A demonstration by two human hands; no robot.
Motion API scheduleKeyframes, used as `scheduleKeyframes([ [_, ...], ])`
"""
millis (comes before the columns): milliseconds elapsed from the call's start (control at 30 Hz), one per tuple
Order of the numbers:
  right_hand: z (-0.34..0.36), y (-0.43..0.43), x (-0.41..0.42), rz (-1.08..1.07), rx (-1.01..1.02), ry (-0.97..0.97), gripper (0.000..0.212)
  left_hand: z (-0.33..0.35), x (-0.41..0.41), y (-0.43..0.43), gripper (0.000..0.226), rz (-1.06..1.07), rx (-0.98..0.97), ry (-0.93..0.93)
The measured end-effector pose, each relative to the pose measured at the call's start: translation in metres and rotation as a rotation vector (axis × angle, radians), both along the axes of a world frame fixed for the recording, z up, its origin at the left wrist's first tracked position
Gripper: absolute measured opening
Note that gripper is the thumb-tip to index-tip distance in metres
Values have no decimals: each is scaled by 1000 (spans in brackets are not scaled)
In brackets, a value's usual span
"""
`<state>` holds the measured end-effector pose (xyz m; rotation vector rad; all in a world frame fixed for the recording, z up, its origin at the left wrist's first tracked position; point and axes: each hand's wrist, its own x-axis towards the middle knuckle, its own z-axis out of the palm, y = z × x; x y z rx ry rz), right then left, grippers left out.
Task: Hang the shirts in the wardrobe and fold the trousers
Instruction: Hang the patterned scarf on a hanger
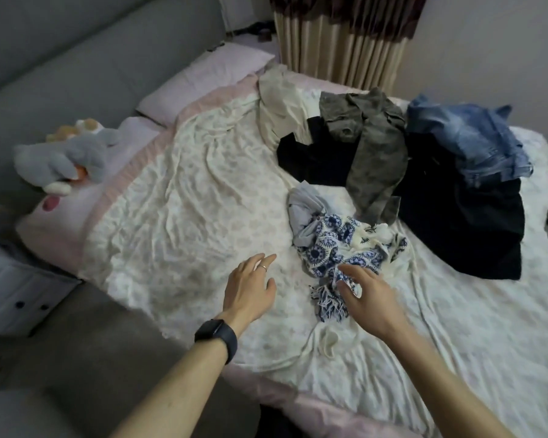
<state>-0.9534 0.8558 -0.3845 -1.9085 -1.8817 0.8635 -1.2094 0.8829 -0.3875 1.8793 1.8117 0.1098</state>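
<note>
head view: a bed (178, 197) under a crumpled pale sheet carries a heap of clothes toward its far right side. nearest the person lies a blue-and-white patterned garment (339, 248) with a fringed edge, bunched up with a light grey piece (304, 207); its long axis runs roughly from the grey end, farther away, down to the fringe by the hands. behind it lie an olive-grey garment (374, 159), a black one (314, 156), a cream one (279, 102), denim (465, 137) and a large dark garment (462, 222). the right hand (370, 295) is nearer: its fingers (348, 281) are apart and touch the fringe, not yet clamped on it. the left hand (250, 286), fingers spread and empty, hovers over bare sheet just left of the garment. no wardrobe is visible. judging from this, the right hand would grip first, the garment lying just ahead of and under it.
</note>
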Motion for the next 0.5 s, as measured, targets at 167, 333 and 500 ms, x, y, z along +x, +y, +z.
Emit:
scheduleKeyframes([
  [167,-53,47,-13,-61,-192,-87,43,-61,-15,75,55,-141,-66,104],
  [333,-105,95,-14,-94,-355,-175,53,-135,-23,120,59,-233,-159,245],
  [500,-154,147,-5,-93,-439,-223,70,-194,-39,135,62,-176,-267,394],
])
